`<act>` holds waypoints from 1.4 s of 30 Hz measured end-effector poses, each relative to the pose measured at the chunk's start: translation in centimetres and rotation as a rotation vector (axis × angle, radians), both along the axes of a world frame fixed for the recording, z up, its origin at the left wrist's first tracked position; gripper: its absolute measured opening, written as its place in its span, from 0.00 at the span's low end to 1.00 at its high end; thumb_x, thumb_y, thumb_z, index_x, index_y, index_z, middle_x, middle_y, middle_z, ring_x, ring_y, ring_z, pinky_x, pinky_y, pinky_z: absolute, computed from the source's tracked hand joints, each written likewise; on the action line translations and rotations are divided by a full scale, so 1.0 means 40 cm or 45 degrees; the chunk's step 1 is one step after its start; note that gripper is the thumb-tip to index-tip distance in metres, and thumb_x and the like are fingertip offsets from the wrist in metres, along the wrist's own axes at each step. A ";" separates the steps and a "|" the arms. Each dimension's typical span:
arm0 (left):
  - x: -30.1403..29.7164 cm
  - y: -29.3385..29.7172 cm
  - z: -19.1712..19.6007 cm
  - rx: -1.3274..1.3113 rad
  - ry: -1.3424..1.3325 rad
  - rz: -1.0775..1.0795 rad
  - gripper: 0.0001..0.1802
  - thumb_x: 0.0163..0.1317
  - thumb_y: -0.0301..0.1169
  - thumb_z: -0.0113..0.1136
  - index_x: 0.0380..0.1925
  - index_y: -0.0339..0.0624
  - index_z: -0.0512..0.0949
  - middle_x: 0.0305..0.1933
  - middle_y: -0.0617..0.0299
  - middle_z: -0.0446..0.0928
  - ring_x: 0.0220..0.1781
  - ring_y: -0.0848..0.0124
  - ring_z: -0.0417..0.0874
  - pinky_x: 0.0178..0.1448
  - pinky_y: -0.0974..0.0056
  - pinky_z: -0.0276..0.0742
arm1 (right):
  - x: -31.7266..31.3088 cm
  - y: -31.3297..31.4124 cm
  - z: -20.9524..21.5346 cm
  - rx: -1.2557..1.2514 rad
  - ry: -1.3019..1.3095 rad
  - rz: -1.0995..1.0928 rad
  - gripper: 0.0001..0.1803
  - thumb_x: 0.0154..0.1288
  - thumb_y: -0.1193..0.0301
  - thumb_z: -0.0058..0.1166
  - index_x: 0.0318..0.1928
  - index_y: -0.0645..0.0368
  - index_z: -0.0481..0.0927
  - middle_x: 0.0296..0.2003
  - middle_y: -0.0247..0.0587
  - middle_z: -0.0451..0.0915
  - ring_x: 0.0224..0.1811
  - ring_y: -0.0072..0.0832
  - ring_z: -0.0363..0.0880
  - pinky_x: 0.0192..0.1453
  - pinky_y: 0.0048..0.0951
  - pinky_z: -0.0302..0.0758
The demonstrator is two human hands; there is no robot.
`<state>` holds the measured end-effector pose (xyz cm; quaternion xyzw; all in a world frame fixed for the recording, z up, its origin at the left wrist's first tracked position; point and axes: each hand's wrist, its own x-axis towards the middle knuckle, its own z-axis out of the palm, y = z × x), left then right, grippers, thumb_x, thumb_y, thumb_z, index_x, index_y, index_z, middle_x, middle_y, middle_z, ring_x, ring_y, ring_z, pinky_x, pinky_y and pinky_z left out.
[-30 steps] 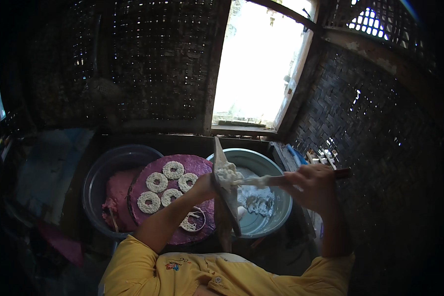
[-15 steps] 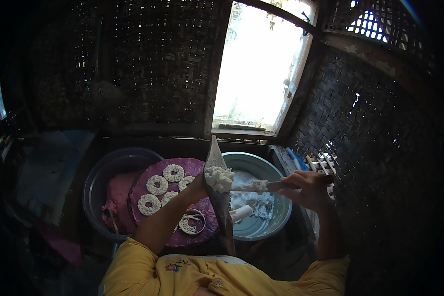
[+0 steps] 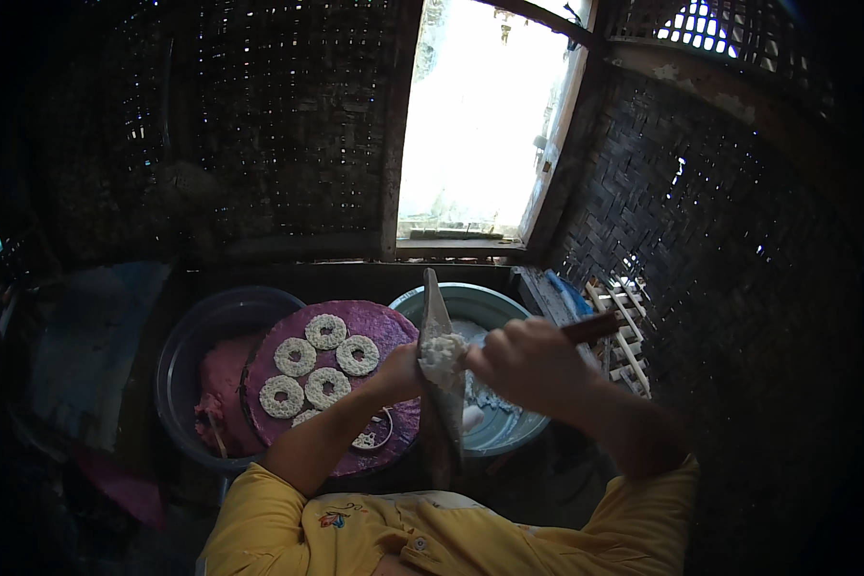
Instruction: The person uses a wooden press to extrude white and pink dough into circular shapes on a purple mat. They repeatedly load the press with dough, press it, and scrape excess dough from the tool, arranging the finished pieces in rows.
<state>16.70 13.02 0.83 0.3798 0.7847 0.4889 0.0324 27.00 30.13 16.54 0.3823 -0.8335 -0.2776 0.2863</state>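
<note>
Counting remotely, I see the left hand (image 3: 396, 372) gripping one board (image 3: 443, 408), the right hand (image 3: 522, 355) one tool (image 3: 590, 328). Five whole rings (image 3: 308, 356), two tubs (image 3: 497, 305) show.

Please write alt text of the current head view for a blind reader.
A person's left hand holds a pointed, greyish flat piece bearing a lumpy white mass; the right hand, gripping a dark brown handle, is beside it. Lumpy white rings lie on a round purple disc, left of a round pale-blue basin.

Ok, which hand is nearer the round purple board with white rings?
Left. The left hand is over the right edge of the purple board; the right hand is farther right, over the pale-blue basin.
</note>
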 end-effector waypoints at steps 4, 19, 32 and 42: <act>-0.060 -0.024 -0.076 0.419 -0.488 -0.091 0.21 0.53 0.35 0.62 0.47 0.41 0.77 0.44 0.52 0.80 0.48 0.63 0.80 0.49 0.63 0.74 | 0.025 0.009 0.027 -0.100 0.099 0.148 0.04 0.58 0.65 0.52 0.32 0.49 0.75 0.21 0.25 0.68 0.23 0.20 0.72 0.28 0.25 0.66; -0.001 -0.038 0.028 -0.087 0.126 0.196 0.26 0.44 0.44 0.66 0.43 0.45 0.78 0.39 0.49 0.80 0.44 0.53 0.81 0.47 0.57 0.76 | 0.030 0.074 0.133 -0.426 -0.266 -0.098 0.10 0.57 0.59 0.57 0.30 0.50 0.78 0.19 0.32 0.73 0.21 0.27 0.76 0.26 0.33 0.70; -0.021 -0.026 0.007 -0.256 -0.051 0.171 0.27 0.41 0.45 0.67 0.42 0.45 0.80 0.39 0.51 0.81 0.43 0.57 0.82 0.48 0.60 0.76 | 0.013 0.010 -0.016 -0.192 -0.061 0.077 0.05 0.56 0.67 0.52 0.34 0.49 0.75 0.23 0.27 0.69 0.27 0.21 0.74 0.30 0.26 0.69; -0.084 -0.009 -0.028 0.235 0.216 0.134 0.16 0.56 0.32 0.56 0.45 0.44 0.76 0.47 0.55 0.78 0.49 0.63 0.80 0.52 0.64 0.75 | -0.006 0.068 -0.169 -2.269 -0.740 -0.308 0.09 0.57 0.72 0.61 0.38 0.62 0.80 0.24 0.34 0.79 0.28 0.14 0.73 0.31 0.18 0.69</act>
